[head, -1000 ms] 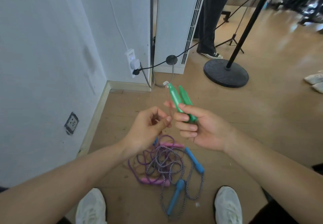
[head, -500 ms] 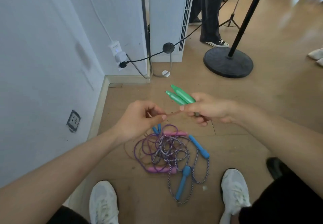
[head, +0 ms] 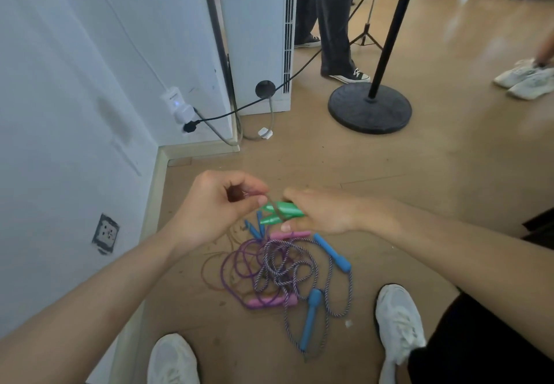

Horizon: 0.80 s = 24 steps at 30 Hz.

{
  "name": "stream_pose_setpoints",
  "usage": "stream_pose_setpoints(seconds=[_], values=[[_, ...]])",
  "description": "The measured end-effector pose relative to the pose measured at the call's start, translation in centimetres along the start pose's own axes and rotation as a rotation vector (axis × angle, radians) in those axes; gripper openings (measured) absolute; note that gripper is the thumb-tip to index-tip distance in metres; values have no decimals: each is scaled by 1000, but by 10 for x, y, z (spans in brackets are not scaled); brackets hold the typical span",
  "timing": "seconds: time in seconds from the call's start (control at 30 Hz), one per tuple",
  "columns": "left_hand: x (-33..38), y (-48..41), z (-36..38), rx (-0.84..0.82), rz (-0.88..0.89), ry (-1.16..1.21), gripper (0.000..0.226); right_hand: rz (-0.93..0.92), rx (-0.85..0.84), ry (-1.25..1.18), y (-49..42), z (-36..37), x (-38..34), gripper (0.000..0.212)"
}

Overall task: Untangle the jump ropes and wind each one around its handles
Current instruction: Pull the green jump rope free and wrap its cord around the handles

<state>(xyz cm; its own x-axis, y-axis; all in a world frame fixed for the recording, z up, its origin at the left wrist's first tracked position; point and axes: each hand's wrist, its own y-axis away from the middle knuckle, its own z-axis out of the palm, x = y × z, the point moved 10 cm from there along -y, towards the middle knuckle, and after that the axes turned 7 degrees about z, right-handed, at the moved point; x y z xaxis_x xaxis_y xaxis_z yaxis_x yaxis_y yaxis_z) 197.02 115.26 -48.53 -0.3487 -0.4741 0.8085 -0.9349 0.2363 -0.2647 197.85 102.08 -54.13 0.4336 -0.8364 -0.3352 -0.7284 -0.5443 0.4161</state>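
Above the rope pile (head: 281,272) on the floor (head: 404,204), we hold both hands close together. Our right hand (head: 326,213) is closed around the two green handles (head: 280,211), which lie side by side with their tapered tips pointing toward our left hand (head: 215,207). That hand pinches a thin brownish rope (head: 269,201) between thumb and fingertips, just beside the green tips; the rope runs across the handles, though blur keeps us from telling how far it is wound.

In the pile, a purple rope (head: 236,267) and a blue-and-white braided rope (head: 299,264) are looped through each other. One pink handle (head: 289,235) lies at the pile's far edge, directly beneath our right hand, and the other pink handle (head: 271,302) at its near edge. One blue handle (head: 332,253) lies on the pile's right side, a second blue handle (head: 310,317) nearer to us, and two smaller blue ends (head: 254,229) at the far edge beside the green tips. A faint brown loop (head: 209,267) lies left of the pile.

Our white shoes (head: 398,323) stand on either side of the pile's near end. A black stand (head: 370,106) is well beyond the pile.
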Motion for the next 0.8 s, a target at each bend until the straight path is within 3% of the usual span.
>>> stream_pose_setpoints(seconds=[0.2,0.47,0.6,0.8], values=[[-6,-4,4,12,-85,208,11,-235,178,-69,17,-18,-20,21],[-24,-1,10,-18,-225,394,25,-285,283,-279,31,-38,-16,11],[-26,0,15,-73,-271,464,24,-295,274,-331,32,-39,-15,12],[-17,3,16,-158,-219,401,21,-327,118,-440,39,-31,-22,9]])
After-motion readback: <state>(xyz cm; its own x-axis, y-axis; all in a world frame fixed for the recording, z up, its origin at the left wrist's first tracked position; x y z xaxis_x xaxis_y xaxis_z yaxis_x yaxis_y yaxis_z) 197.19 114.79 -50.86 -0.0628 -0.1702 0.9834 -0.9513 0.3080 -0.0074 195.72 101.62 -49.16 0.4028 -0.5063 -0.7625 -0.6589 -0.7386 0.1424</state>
